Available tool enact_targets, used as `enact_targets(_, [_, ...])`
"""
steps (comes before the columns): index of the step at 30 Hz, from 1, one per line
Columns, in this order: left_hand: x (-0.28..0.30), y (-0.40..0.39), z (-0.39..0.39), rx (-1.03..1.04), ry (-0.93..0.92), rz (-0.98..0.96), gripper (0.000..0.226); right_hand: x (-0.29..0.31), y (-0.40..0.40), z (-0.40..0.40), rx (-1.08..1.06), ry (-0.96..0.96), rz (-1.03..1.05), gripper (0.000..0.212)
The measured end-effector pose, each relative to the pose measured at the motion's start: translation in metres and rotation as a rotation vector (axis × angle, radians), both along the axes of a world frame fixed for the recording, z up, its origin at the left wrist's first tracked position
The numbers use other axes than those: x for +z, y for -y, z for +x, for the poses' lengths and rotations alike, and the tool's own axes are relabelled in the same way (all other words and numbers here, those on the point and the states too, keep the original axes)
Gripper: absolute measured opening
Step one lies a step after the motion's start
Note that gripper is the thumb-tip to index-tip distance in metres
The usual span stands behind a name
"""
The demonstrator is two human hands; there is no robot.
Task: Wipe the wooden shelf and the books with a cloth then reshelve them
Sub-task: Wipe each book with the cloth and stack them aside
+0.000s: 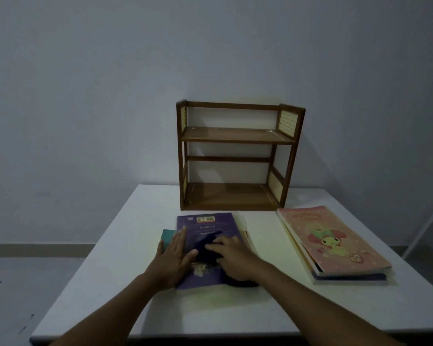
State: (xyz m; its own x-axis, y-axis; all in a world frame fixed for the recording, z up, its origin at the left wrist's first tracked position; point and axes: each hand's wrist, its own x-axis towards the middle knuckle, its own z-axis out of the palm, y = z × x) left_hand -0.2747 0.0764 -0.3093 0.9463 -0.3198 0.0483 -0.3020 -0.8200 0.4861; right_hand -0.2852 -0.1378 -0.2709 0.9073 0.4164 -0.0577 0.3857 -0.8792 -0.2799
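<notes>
From the head camera, a white worktop (110,283) is standing against a pale wall, and a wooden shelf (238,156) is sitting upright at its far edge, both of its boards bare. Just in front of the shelf, a purple book (208,228) is lying flat on top of a small stack, with a teal book (167,236) peeking out on its left side and pale page edges showing on its right. The left hand (174,255) is lying flat on the left edge of the purple book, fingers straight and together, pressing down and gripping nothing. The right hand (231,255) is resting on a dark cloth (206,245) spread over the middle of the cover, its fingers bent over the cloth and pressing it to the book; whether they are actually gripping it is hard to tell. Well apart to the right, a pink book (335,240) is lying on top of another stack, near the shelf's right corner.
</notes>
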Motion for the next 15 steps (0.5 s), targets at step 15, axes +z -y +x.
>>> enact_targets(15, [-0.006, 0.000, -0.002, -0.009, 0.032, -0.075, 0.081, 0.005, -0.011, 0.015, 0.119, -0.131, 0.161, 0.052])
